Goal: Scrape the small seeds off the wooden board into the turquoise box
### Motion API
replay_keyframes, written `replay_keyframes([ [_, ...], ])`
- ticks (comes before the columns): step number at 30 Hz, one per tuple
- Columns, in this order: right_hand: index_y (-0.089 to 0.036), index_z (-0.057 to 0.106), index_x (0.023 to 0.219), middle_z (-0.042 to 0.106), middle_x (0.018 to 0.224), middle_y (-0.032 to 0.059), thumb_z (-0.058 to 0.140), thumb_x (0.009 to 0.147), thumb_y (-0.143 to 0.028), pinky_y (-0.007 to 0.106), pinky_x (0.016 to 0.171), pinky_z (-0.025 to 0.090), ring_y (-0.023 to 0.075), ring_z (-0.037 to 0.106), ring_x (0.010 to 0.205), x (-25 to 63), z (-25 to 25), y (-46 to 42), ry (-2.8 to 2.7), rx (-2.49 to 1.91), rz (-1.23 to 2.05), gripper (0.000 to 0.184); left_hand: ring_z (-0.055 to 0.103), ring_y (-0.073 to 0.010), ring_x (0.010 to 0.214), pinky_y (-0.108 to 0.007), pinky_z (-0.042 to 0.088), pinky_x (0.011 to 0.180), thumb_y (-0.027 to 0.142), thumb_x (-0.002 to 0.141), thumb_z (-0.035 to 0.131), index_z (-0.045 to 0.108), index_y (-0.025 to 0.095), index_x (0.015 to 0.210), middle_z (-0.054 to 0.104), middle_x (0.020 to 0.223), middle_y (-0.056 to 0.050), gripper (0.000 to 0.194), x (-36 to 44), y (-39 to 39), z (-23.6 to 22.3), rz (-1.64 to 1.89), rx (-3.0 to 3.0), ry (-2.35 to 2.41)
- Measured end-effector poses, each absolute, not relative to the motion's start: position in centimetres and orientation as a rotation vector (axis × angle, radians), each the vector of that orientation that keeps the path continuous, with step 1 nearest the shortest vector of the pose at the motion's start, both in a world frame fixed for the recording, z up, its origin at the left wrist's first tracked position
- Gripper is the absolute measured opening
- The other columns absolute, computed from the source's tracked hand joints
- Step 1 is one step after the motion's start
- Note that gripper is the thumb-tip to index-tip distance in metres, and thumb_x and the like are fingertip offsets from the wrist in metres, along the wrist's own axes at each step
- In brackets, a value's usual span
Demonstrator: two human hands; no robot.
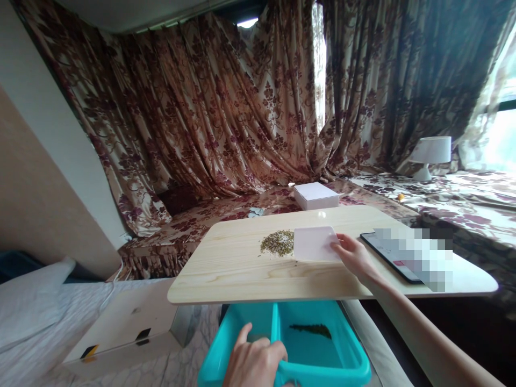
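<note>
A loose pile of small green and pale grains [277, 243] lies on the light wooden table [226, 269]. Pinched in my right hand [355, 255] is a flat white plastic sheet [315, 244], tilted up at the pile's right edge. Below the table's near edge is a teal two-part bin [358, 365]. My left hand [255, 360] grips its near rim by the divider, index finger stretched over the left compartment. Dark green grains [316, 329] lie in a strip in the right compartment. My hand partly hides the left compartment, and its contents are unclear.
A tablet [393, 258], partly pixelated, lies on the table's right side. Behind the table sits a white box [316, 195]. A larger white carton [124, 322] is at the lower left, on the bed. A white lamp [430, 150] stands at the far right, before patterned curtains [226, 107].
</note>
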State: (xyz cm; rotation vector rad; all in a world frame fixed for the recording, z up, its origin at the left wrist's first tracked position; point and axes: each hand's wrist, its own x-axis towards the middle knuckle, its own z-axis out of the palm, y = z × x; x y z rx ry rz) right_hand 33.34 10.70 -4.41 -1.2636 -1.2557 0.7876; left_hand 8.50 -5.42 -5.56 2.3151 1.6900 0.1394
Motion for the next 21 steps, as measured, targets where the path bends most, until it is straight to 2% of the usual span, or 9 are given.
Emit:
replay_keyframes([
  [10, -0.02, 0.06, 0.082, 0.072, 0.078, 0.0058, 0.057, 0.063, -0.029, 0.03, 0.067, 0.049, 0.0223, 0.067, 0.075, 33.7, -5.4, 10.5, -1.262, -1.309, 0.806, 0.021, 0.061, -0.0221, 0.087, -0.049, 0.025, 0.102, 0.03, 0.07, 0.067, 0.065, 0.024, 0.085, 0.066, 0.083, -0.001, 0.017, 8.4, -6.0, -5.3, 0.201, 2.308, 1.698],
  [15, -0.02, 0.061, 0.082, 0.072, 0.077, 0.0054, 0.059, 0.063, -0.031, 0.031, 0.068, 0.05, 0.0232, 0.067, 0.076, 33.4, -5.5, 10.1, -1.299, -1.294, 0.82, 0.022, 0.061, -0.0239, 0.087, -0.051, 0.023, 0.102, 0.035, 0.068, 0.072, 0.065, 0.024, 0.089, 0.067, 0.086, -0.003, 0.025, 8.2, -6.1, -5.3, 0.242, 2.299, 1.688],
  [21, -0.019, 0.066, 0.087, 0.072, 0.077, 0.0056, 0.064, 0.063, -0.04, 0.032, 0.061, 0.05, 0.024, 0.066, 0.071, 34.4, -5.2, 7.2, -1.387, -1.246, 1.038, 0.032, 0.06, -0.023, 0.086, -0.053, 0.021, 0.103, 0.033, 0.069, 0.072, 0.065, 0.022, 0.085, 0.065, 0.082, -0.002, 0.021, 8.4, -6.6, -4.8, 0.292, 2.257, 1.712],
])
